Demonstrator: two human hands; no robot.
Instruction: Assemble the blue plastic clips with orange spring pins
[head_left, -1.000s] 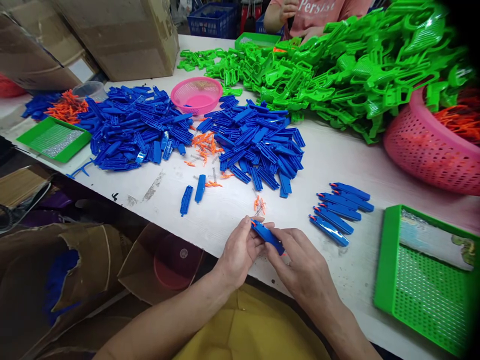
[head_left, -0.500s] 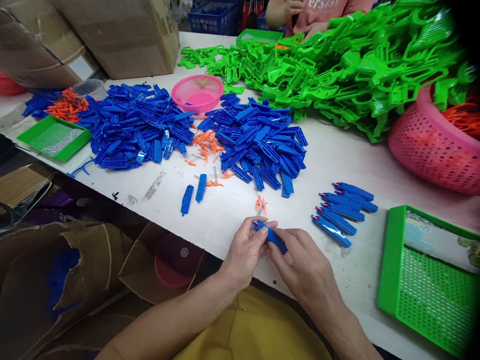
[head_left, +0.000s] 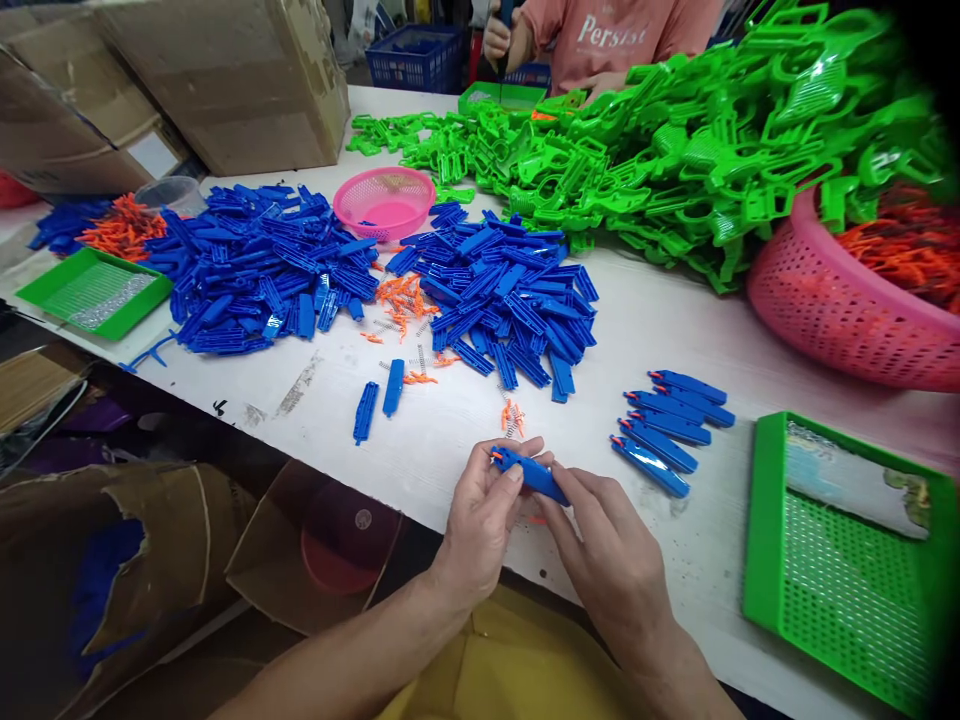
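My left hand [head_left: 480,515] and my right hand [head_left: 604,545] pinch one small blue plastic piece [head_left: 531,473] between them at the table's near edge; an orange tip shows at its left end. Just beyond it lie a few orange clips with springs [head_left: 512,415]. To the right, several finished blue pieces with orange tips [head_left: 671,425] lie in a row. Two big heaps of blue shells [head_left: 262,265] [head_left: 506,295] fill the middle of the white table [head_left: 675,310], with loose orange clips [head_left: 397,295] between them. Two single blue shells [head_left: 379,400] lie apart near the front.
A green mesh tray [head_left: 847,570] sits at the right front, another green tray [head_left: 94,290] at the left. A small pink basket [head_left: 384,200], a large pink basket [head_left: 847,300] with orange parts, a heap of green parts [head_left: 712,140], cardboard boxes [head_left: 225,80]. A person in a pink shirt [head_left: 615,40] works opposite.
The blue piece has been turned in my fingers and raised a little; its orange tip now shows at the left end. My head view shifted slightly down.
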